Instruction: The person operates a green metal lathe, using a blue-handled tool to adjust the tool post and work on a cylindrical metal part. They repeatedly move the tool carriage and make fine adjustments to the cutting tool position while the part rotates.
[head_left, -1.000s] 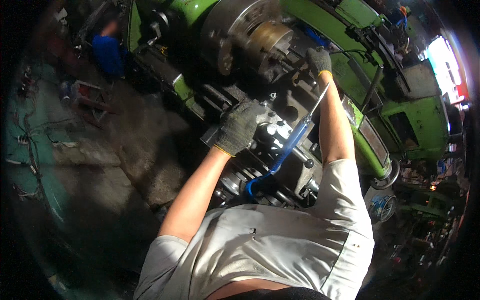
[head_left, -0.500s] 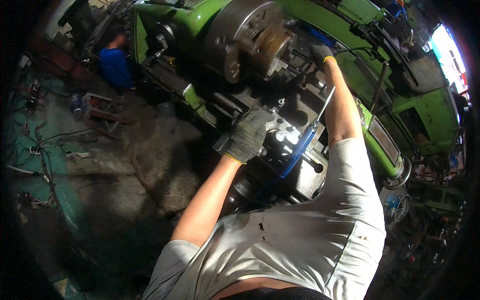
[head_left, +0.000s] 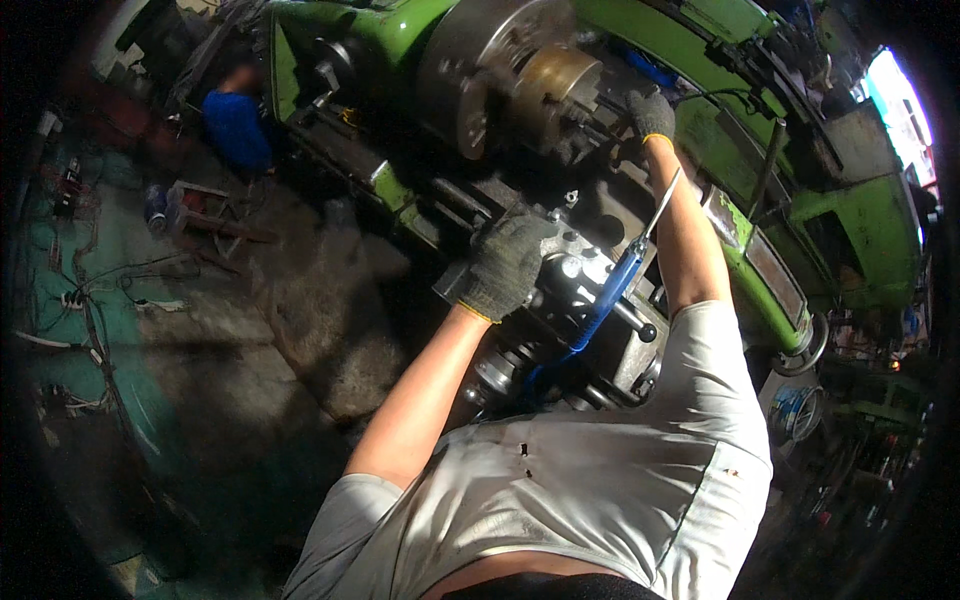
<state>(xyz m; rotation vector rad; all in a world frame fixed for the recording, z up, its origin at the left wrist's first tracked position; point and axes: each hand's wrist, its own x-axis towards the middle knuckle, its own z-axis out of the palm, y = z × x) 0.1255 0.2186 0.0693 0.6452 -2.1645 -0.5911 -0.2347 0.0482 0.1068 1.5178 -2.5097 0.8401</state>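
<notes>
A dark knitted work glove with a yellow cuff covers each hand. My left hand (head_left: 502, 262) is curled over the left side of the lathe's tool post (head_left: 582, 268); its fingertips are hidden. Farther off, my right hand (head_left: 650, 114) sits with bent fingers beside a dark bar, just right of the brass-coloured round workpiece (head_left: 557, 78). What it grips, if anything, cannot be made out. That workpiece sits in the large lathe chuck (head_left: 490, 50), whose jaws look smeared. Between my forearms, a blue air gun (head_left: 612, 293) with a thin metal nozzle rests on the carriage.
The green lathe bed (head_left: 768, 275) runs toward the lower right, ending at a handwheel (head_left: 803, 348). A ball-ended lever (head_left: 645, 331) juts from the carriage. Cables (head_left: 88, 290) lie across the floor at left. A person in a blue top (head_left: 238, 128) is at the far left.
The chuck jaws and workpiece show a different position and look more smeared. My right hand has shifted slightly, its fingers more visible. My left hand stays at the tool post.
</notes>
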